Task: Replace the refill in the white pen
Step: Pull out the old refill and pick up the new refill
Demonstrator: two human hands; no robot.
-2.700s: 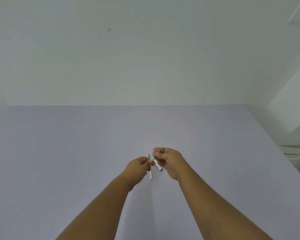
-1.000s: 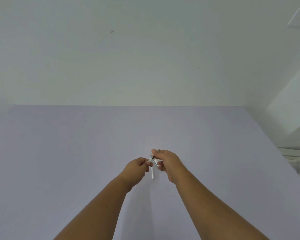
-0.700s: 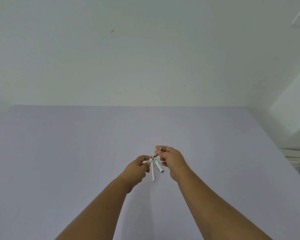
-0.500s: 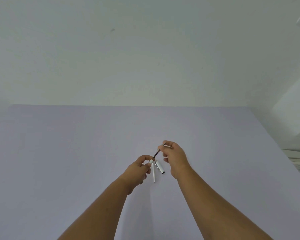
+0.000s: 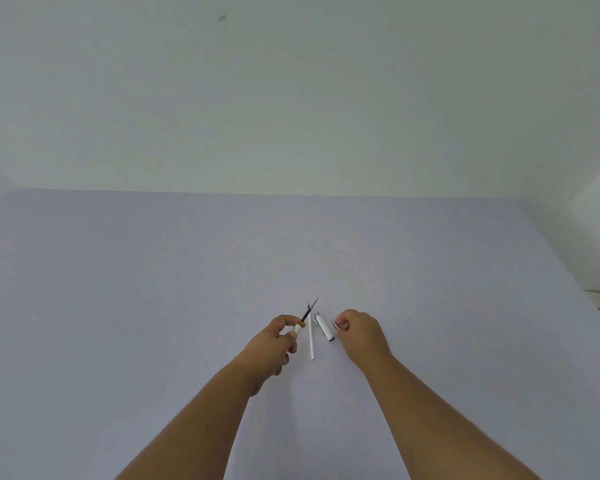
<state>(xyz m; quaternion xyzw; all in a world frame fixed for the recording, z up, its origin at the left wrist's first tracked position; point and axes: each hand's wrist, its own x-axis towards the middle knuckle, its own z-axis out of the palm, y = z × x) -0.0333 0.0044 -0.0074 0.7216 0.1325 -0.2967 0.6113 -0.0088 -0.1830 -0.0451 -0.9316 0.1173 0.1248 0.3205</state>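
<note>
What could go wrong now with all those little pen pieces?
The right hand pinches something tiny, too small to identify; if it slips, it could vanish on the pale table. The dark refill sticks out of the white pen half in the left hand, only partly in, so it could slide out or bend if pushed crooked. The loose pen half and thin white tube lie between the hands and might get knocked away.

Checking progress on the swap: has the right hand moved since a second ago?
Yes. The right hand has pulled away rightward from the left hand; it now sits right of the white pen cap lying on the table.
</note>
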